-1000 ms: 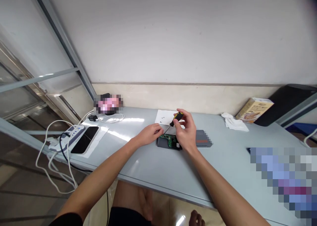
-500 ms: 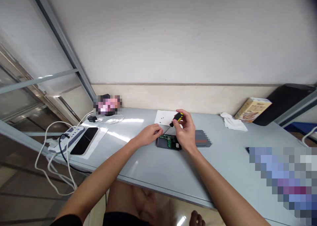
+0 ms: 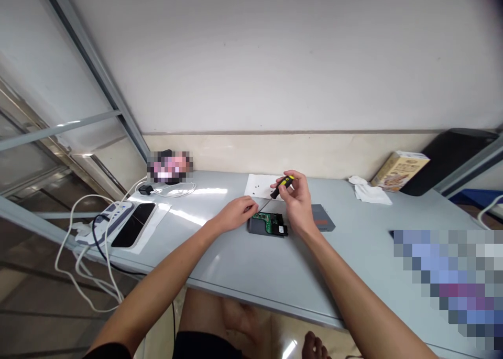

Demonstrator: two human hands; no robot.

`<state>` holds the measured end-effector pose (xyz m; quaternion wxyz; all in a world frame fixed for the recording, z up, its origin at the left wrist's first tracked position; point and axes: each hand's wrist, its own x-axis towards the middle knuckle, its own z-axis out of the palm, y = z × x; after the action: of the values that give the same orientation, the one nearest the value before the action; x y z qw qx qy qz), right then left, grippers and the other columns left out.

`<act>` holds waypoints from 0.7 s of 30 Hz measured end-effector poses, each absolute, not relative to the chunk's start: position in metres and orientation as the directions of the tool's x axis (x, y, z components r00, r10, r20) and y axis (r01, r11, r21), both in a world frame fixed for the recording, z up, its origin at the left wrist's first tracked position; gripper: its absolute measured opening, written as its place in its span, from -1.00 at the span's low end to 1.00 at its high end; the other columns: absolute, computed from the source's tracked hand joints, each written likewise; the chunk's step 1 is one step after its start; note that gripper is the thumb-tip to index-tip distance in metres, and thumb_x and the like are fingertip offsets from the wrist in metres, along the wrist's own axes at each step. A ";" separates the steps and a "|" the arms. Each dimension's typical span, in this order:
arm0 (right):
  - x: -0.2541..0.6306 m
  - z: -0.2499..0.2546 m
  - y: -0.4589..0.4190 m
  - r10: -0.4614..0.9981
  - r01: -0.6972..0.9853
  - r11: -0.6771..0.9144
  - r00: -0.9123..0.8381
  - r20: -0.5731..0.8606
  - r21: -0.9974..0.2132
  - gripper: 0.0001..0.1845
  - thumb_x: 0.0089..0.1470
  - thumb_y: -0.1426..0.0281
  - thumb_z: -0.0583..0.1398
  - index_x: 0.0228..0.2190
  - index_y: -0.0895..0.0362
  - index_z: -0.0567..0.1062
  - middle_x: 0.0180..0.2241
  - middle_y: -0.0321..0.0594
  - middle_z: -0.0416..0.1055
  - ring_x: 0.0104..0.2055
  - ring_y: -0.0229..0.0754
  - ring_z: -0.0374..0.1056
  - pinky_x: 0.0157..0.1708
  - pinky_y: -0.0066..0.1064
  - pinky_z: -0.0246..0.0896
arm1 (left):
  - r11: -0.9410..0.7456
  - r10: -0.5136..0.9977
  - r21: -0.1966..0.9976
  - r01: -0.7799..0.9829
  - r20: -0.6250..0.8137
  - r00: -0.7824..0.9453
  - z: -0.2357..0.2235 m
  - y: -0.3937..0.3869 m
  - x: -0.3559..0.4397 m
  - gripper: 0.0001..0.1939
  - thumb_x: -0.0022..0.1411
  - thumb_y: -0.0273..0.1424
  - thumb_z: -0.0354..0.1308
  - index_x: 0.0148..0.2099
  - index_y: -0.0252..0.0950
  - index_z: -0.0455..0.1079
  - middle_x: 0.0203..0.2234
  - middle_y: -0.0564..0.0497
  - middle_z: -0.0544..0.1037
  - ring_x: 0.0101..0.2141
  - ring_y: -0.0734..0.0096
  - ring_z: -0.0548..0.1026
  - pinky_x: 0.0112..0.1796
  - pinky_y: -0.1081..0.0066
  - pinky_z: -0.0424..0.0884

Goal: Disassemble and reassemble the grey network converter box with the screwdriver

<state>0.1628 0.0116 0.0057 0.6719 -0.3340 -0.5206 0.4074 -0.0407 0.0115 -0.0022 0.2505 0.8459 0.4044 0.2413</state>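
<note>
My right hand [image 3: 297, 204] grips a black and yellow screwdriver [image 3: 282, 187], its thin shaft slanting down to the left. The tip reaches the upper left corner of an opened dark grey device [image 3: 257, 227] with a green circuit board [image 3: 269, 221] showing inside. At that same corner my left hand [image 3: 238, 212] is closed, fingertips pressed together by the screwdriver tip; what they pinch, if anything, is too small to make out. Behind the device lies a sheet of white paper [image 3: 251, 189] with several tiny dark screws [image 3: 254, 192]. A flat grey cover [image 3: 324, 218] rests right of my right hand.
At the left, a power strip [image 3: 112, 217] with white cables stands beside a dark phone [image 3: 134, 225]. A charger [image 3: 145, 189] and cable lie behind. On the right are crumpled tissue [image 3: 371, 192], a food box [image 3: 401, 170] and a black cylindrical object [image 3: 448, 160].
My right hand has shifted slightly right and turned on the screwdriver handle, uncovering more of the device's right end. My left hand stays at the corner.
</note>
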 end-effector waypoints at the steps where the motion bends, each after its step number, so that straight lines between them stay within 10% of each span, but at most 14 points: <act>1: 0.163 0.005 0.011 0.902 -0.214 0.433 0.095 0.422 -0.876 -0.62 0.17 0.23 0.29 -0.01 -0.06 0.35 -0.15 -0.27 0.41 -0.15 -0.16 0.48 -0.05 -0.20 0.37 | -0.544 0.807 0.620 0.565 0.203 0.554 -0.002 0.011 -0.040 -0.65 0.51 -0.31 -0.03 -0.34 -0.28 0.41 -0.36 0.01 0.47 -0.32 0.35 0.42 -0.23 0.38 0.31; 21: 0.160 0.002 0.009 0.869 -0.001 0.481 0.134 0.477 -0.877 -0.60 0.18 0.21 0.30 0.03 -0.08 0.41 -0.11 -0.21 0.43 -0.13 -0.12 0.42 -0.17 -0.25 0.43 | -0.538 0.810 0.627 0.563 0.199 0.552 -0.001 0.011 -0.040 -0.66 0.50 -0.31 -0.02 -0.32 -0.28 0.41 -0.36 0.01 0.48 -0.32 0.34 0.43 -0.23 0.38 0.32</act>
<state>0.1600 0.0091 0.0015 0.6480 -0.3833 -0.5662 0.3355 -0.0398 0.0112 -0.0014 0.2556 0.8430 0.4072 0.2414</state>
